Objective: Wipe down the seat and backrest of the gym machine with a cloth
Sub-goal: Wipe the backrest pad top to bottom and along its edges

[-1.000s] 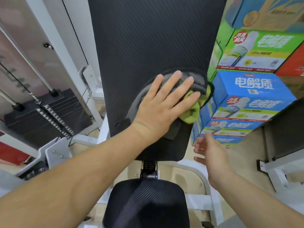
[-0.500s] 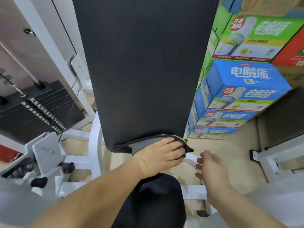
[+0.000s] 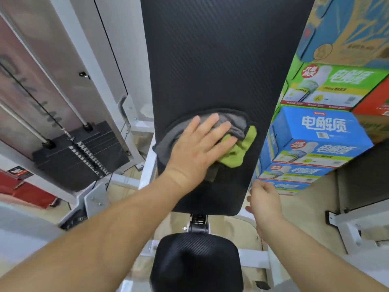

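The left hand, fingers spread flat with no closed grip, presses the grey-and-green cloth against the lower-middle of the backrest; half a second ago hand and cloth were at the bottom edge of the pad, so the stroke has reversed and travelled back up. This indicates repeated vertical passes over the backrest, while the seat below appears not yet wiped. The right hand, loosely curled and holding nothing, remains just beside the pad's lower right corner, as in both earlier frames.
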Action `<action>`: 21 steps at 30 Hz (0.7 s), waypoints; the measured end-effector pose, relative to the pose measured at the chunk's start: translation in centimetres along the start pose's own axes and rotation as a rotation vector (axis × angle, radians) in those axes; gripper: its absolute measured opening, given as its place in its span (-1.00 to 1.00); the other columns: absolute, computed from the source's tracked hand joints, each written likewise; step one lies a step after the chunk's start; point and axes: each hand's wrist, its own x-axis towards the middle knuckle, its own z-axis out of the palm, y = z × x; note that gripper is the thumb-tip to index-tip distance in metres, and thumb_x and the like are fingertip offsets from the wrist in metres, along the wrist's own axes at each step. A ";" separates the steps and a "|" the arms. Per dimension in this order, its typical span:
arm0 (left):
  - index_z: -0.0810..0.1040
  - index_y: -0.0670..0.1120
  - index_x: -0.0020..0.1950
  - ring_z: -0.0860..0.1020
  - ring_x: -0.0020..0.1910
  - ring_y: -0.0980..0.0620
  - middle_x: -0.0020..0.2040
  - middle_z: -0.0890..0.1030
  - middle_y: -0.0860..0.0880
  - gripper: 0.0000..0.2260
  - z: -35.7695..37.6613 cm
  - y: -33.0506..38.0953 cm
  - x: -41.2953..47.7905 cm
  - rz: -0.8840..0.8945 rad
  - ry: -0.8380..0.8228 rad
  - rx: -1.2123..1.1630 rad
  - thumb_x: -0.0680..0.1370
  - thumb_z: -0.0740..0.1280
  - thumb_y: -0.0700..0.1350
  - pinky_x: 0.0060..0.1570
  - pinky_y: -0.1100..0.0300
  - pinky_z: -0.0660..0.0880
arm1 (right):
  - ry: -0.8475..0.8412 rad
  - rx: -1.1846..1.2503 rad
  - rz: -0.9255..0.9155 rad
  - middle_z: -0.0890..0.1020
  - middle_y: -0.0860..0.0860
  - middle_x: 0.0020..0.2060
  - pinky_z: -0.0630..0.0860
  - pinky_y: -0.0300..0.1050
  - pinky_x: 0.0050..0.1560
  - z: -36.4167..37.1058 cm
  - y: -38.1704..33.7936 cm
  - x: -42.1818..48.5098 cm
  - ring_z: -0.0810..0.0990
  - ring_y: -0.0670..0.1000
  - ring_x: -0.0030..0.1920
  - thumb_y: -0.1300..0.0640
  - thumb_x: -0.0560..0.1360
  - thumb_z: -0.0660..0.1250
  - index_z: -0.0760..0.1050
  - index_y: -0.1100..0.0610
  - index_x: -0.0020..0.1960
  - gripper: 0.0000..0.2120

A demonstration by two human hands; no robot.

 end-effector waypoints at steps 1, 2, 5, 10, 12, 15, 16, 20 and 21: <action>0.49 -0.04 0.46 0.41 0.49 -0.30 0.49 0.54 -0.16 -0.61 0.7 0.8 -0.8 0.012 -0.037 -0.017 0.71 0.08 -0.29 0.51 -0.29 0.20 | -0.013 -0.005 0.003 0.50 0.14 -0.12 0.56 0.19 0.06 0.0 -0.4 -0.1 0.46 0.14 -0.08 0.12 0.63 0.20 0.46 0.15 -0.10 -0.82; 0.49 -0.03 0.47 0.39 0.50 -0.28 0.51 0.52 -0.15 -0.62 1.3 1.5 -2.2 0.072 -0.100 -0.044 0.69 0.15 -0.27 0.52 -0.26 0.18 | -0.022 -0.027 0.004 0.52 0.15 -0.14 0.55 0.18 0.01 -0.1 -0.7 -0.1 0.47 0.15 -0.10 0.10 0.60 0.23 0.49 0.17 -0.10 -0.82; 0.60 0.00 0.37 0.46 0.47 -0.20 0.49 0.54 -0.08 -0.65 1.1 2.3 -7.2 0.390 -0.421 -0.095 0.59 0.30 -0.18 0.52 -0.14 0.17 | -0.062 -0.122 0.036 0.54 0.16 -0.18 0.55 0.16 -0.05 -0.8 -2.3 -1.1 0.48 0.16 -0.15 0.07 0.58 0.27 0.49 0.26 -0.04 -0.77; 0.59 -0.04 0.42 0.49 0.44 -0.17 0.45 0.57 -0.09 -0.43 -4.3 -0.8 -8.1 -0.114 -0.331 -0.296 0.43 0.43 -0.37 0.47 -0.08 0.31 | -0.209 -0.246 -0.083 0.57 0.07 -0.21 0.54 0.03 -0.11 -0.8 -8.1 -3.9 0.55 0.12 -0.14 0.03 0.62 0.28 0.51 0.14 -0.07 -0.81; 0.47 -0.01 0.55 0.40 0.51 -0.19 0.54 0.45 -0.12 -0.20 -7.2 -1.7 -6.8 -0.563 -0.245 -0.446 0.35 0.39 -0.49 0.53 -0.09 0.31 | -0.197 -0.288 -0.161 0.58 0.02 -0.19 0.53 0.05 -0.04 0.1 -9.9 -4.8 0.57 0.09 -0.12 -0.02 0.60 0.30 0.51 0.08 -0.05 -0.83; 0.33 0.11 0.62 0.29 0.57 -0.02 0.60 0.33 0.00 -0.25 -9.6 -2.6 -5.0 -1.244 -0.089 -0.760 0.52 0.25 -0.47 0.57 0.08 0.21 | -0.193 -0.318 -0.093 0.44 -0.03 -0.25 0.42 -0.04 -0.20 2.6 -9.9 -6.1 0.43 0.06 -0.23 -0.12 0.57 0.31 0.36 -0.06 -0.16 -0.77; 0.30 0.15 0.62 0.31 0.57 0.01 0.60 0.33 0.05 -0.33 -9.4 -2.7 -4.7 -1.426 -0.028 -0.872 0.61 0.24 -0.39 0.57 0.08 0.23 | -0.208 -0.325 -0.049 0.41 -0.03 -0.27 0.40 -0.03 -0.22 3.5 -9.1 -6.2 0.39 0.06 -0.25 -0.15 0.55 0.32 0.31 -0.06 -0.19 -0.72; 0.18 0.26 0.60 0.47 0.47 -0.16 0.55 0.45 0.01 -0.50 -4.0 -1.9 -7.6 -1.899 -0.115 -1.261 0.66 0.17 0.21 0.45 -0.24 0.43 | -0.301 -0.393 -0.036 0.48 0.02 -0.30 0.38 -0.05 -0.25 7.9 -5.4 -6.1 0.41 0.04 -0.32 -0.14 0.62 0.28 0.45 0.11 -0.20 -0.64; 0.19 0.32 0.57 0.51 0.42 -0.19 0.51 0.49 0.00 -0.46 -0.5 -1.8 -9.7 -1.969 -0.153 -1.287 0.59 0.15 0.32 0.41 -0.27 0.45 | -0.314 -0.415 -0.058 0.51 0.02 -0.26 0.39 -0.06 -0.26 8.7 -4.9 -6.1 0.44 0.02 -0.29 -0.14 0.63 0.26 0.50 0.15 -0.12 -0.63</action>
